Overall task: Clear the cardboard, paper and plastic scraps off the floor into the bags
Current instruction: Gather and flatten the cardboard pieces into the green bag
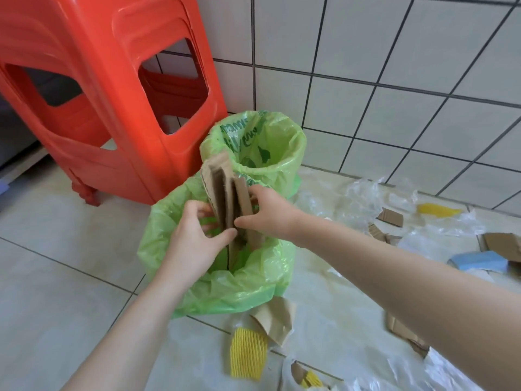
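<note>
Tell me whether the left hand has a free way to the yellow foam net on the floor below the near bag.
Probably not yet: the left hand grips the cardboard pieces standing in the near green bag. The yellow foam net itself lies uncovered.

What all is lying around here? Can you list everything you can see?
Bags: two, green, on the floor by the stools, one in front of the other.
Cardboard strips: a few, brown, upright in the near bag's mouth, held by both hands.
Stools: red, stacked, upper left against the wall.
Cardboard scraps: several, brown, on the floor in front of the near bag and to the right.
Foam nets: three, yellow, two near the bottom edge, one by the right wall.
Plastic film: clear, crumpled, spread over the floor at right.
Blue pad: one, right edge.
Wall: white tiles.
Left hand: gripping the strips.
Right hand: gripping the strips.
</note>
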The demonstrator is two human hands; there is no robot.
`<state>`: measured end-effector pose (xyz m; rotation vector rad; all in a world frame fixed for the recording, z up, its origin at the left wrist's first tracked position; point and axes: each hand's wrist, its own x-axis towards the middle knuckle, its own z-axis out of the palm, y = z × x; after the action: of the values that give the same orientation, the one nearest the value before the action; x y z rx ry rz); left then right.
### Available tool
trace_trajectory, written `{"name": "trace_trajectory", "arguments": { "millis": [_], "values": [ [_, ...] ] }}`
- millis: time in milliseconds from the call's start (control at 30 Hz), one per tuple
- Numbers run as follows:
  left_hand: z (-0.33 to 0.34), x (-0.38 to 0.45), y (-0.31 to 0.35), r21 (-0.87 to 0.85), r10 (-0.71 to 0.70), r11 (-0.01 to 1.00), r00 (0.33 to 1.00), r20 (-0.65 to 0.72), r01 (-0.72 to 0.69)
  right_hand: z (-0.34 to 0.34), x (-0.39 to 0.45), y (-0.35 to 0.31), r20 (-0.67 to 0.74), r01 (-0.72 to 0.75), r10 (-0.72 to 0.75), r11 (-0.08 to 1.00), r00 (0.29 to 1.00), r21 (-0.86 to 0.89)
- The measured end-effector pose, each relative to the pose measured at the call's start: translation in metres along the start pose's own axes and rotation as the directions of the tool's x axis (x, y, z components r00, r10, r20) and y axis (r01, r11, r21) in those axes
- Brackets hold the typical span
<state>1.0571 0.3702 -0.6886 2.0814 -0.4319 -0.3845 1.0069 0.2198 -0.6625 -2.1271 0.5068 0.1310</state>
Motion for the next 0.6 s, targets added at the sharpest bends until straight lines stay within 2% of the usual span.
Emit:
{"name": "trace_trajectory", "arguments": {
  "millis": [133,333,467,600],
  "values": [
    [-0.002,0.001,0.004,-0.024,0.026,0.999,0.994,-0.105,-0.029,-0.002,0.003,0.003,-0.044,0.018,-0.018,1.000,0.999,-0.004],
    [0.009,-0.002,0.015,0.218,0.121,0.971,0.988,-0.096,-0.098,-0.001,-0.004,0.007,-0.014,0.081,-0.082,0.993,0.996,-0.081],
    [0.014,-0.017,0.033,0.292,0.332,0.913,0.935,-0.124,-0.285,-0.021,-0.023,0.018,-0.076,0.124,-0.130,0.989,0.989,-0.077],
    [0.037,-0.037,0.053,0.262,0.430,0.876,0.902,-0.048,-0.404,-0.050,-0.047,0.047,-0.173,0.081,-0.072,0.996,0.982,0.044]
  ]
}}
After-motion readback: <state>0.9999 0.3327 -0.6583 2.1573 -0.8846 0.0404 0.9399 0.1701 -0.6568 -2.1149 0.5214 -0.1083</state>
